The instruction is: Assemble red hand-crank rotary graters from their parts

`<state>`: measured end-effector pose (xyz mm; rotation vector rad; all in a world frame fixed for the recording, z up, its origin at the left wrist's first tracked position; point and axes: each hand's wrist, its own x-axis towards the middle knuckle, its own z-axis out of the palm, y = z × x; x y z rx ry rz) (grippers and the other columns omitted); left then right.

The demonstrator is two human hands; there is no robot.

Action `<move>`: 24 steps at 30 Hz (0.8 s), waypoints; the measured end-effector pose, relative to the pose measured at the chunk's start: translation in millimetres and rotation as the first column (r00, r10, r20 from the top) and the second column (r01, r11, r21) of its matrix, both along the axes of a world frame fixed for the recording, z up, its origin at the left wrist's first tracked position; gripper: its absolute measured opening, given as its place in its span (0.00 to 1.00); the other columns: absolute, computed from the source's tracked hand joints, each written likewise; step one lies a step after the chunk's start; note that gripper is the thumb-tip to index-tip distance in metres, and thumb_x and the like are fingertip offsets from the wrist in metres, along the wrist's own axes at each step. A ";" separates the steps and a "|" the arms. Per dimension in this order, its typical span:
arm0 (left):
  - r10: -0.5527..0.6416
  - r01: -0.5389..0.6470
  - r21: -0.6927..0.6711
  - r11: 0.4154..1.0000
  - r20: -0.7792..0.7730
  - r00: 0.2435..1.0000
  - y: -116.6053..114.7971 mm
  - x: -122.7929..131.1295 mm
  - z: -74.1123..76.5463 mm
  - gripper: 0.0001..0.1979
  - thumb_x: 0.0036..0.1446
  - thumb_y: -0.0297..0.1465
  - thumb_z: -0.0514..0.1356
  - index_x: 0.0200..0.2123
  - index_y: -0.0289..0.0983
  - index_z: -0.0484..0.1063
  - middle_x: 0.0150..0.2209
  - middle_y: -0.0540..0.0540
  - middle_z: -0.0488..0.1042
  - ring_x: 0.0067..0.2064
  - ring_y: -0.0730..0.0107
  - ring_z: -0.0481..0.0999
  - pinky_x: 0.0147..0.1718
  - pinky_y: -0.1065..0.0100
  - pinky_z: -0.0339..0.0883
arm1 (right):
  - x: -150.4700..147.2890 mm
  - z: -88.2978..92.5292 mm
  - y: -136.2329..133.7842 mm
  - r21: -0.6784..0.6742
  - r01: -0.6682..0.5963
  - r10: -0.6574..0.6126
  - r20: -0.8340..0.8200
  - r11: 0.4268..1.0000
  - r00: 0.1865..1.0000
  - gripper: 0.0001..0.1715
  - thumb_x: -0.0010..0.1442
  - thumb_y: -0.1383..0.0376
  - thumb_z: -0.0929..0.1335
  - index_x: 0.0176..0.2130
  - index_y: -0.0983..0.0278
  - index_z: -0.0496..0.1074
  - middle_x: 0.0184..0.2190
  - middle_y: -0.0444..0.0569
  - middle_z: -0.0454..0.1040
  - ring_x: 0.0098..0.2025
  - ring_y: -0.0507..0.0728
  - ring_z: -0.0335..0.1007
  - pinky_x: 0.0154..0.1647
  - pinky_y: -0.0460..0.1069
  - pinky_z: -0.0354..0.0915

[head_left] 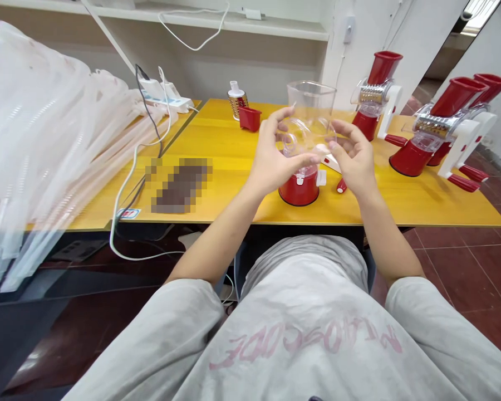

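A clear plastic grater housing (312, 103) with a square funnel on top is held between my two hands. My left hand (275, 150) grips its left side, fingers curled round the round opening. On its right side, my right hand (353, 156) holds it with thumb and fingers. Directly below stands a red base (299, 189) with a white latch on its right, partly hidden by the housing and my left hand. A white crank (330, 162) with a red handle (341, 186) lies behind and beside the base, partly covered by my right hand.
Behind stand a metal grating drum (237, 101) and a red pusher (249, 119). Several assembled red graters (411, 156) are at the right. Clear plastic bags (45, 122) cover the left side, beside a white cable (136, 159), a power strip (171, 100) and a pixelated dark object (181, 186).
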<state>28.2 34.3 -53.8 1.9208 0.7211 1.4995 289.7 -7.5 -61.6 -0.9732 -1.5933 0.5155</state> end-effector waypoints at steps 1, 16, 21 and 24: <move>0.003 -0.003 0.018 1.000 -0.007 1.000 -3.1 2.1 -1.5 0.55 0.56 0.66 0.90 0.80 0.60 0.75 0.78 0.38 0.72 0.87 0.22 0.70 0.83 0.24 0.75 | -3.4 0.2 -1.7 -0.001 -0.023 0.023 0.015 1.000 1.000 0.60 0.73 0.20 0.73 0.86 0.44 0.71 0.91 0.51 0.69 0.94 0.74 0.66 0.93 0.75 0.74; -0.354 0.354 -0.219 0.909 0.041 0.934 13.7 -29.2 10.7 0.42 0.63 0.64 0.86 0.73 0.60 0.81 0.74 0.41 0.76 0.69 0.34 0.88 0.69 0.31 0.89 | -6.0 3.1 -6.8 -0.004 0.018 -0.018 0.083 1.000 0.996 0.49 0.78 0.31 0.75 0.87 0.39 0.73 0.89 0.47 0.69 0.92 0.76 0.66 0.92 0.78 0.75; -0.241 0.244 -0.119 0.963 0.034 0.970 19.5 -36.4 6.8 0.41 0.60 0.52 0.92 0.68 0.54 0.81 0.72 0.40 0.77 0.77 0.33 0.79 0.79 0.31 0.81 | -12.0 14.9 -21.0 -0.128 -0.170 0.178 0.051 0.977 0.983 0.59 0.74 0.24 0.74 0.91 0.40 0.65 0.91 0.47 0.69 0.91 0.75 0.70 0.91 0.76 0.76; -0.179 0.177 -0.092 0.980 -0.004 0.984 20.6 -37.9 4.5 0.43 0.57 0.52 0.94 0.68 0.52 0.80 0.70 0.39 0.74 0.78 0.32 0.76 0.81 0.27 0.78 | -10.3 34.8 -17.2 -0.136 -0.179 0.180 -0.004 0.974 0.984 0.69 0.70 0.17 0.73 0.92 0.41 0.60 0.94 0.49 0.62 0.95 0.76 0.62 0.93 0.76 0.73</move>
